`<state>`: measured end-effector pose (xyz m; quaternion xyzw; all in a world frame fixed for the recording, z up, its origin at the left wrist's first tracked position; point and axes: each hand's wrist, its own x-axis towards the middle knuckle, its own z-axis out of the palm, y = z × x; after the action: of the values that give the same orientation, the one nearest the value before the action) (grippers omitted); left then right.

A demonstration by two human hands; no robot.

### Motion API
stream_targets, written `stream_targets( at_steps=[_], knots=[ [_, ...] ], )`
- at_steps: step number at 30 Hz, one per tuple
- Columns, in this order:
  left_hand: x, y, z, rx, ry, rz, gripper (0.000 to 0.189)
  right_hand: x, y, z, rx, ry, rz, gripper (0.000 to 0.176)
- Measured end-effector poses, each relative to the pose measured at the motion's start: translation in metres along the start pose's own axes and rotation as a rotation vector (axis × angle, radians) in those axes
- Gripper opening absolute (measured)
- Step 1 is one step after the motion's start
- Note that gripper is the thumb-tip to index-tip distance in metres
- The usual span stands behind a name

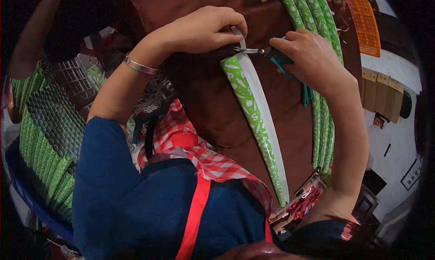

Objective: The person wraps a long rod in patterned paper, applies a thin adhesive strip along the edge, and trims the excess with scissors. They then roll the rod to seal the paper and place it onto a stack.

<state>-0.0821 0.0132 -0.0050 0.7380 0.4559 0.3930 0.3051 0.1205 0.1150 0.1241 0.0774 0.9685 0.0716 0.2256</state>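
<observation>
A long roll of glossy green paper or film with white prints lies lengthwise on the brown table cover. Along its right side runs a white strip that sticks out past the far end. My left hand pinches the tip of that strip between thumb and fingers. My right hand grips scissors with teal handles. Their blades, slightly apart, lie across the strip just beyond the end of the roll.
Several finished green rolls lie along the table's right side. A blue tub packed with upright green rolls stands at the left. An orange basket and cardboard boxes are at the right. A checked apron covers my lap.
</observation>
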Motion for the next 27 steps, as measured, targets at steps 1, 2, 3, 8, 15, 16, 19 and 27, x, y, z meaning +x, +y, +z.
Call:
stream_targets(
  at_steps=[1,2,3,8,15,16,19,27],
  knots=[
    [0.0,0.001,0.0,-0.014,0.037,-0.032,0.018,-0.001,-0.001,-0.001,-0.003,-0.034,0.031,0.047],
    [0.0,0.002,-0.001,-0.026,0.073,-0.061,0.018,-0.002,-0.002,0.001,-0.006,-0.033,0.034,0.047],
    [0.001,0.003,-0.001,-0.025,0.072,-0.056,0.018,-0.004,-0.002,0.005,0.008,-0.013,0.055,0.048],
    [0.011,-0.007,0.007,-0.218,0.324,-0.196,0.015,-0.018,0.0,0.044,0.176,0.187,0.125,0.055],
    [0.019,-0.004,0.008,-0.016,0.386,-0.068,0.012,-0.014,0.002,0.069,0.244,0.287,0.583,0.034],
    [0.022,-0.003,0.008,0.014,0.388,-0.044,0.012,-0.012,0.003,0.073,0.261,0.279,0.602,0.034],
    [0.03,0.005,0.008,0.105,0.375,0.03,0.01,-0.01,0.005,0.082,0.27,0.264,0.613,0.035],
    [-0.012,0.082,0.049,0.106,-0.166,0.306,0.026,-0.008,0.005,0.056,0.344,-0.046,0.549,0.035]
  ],
)
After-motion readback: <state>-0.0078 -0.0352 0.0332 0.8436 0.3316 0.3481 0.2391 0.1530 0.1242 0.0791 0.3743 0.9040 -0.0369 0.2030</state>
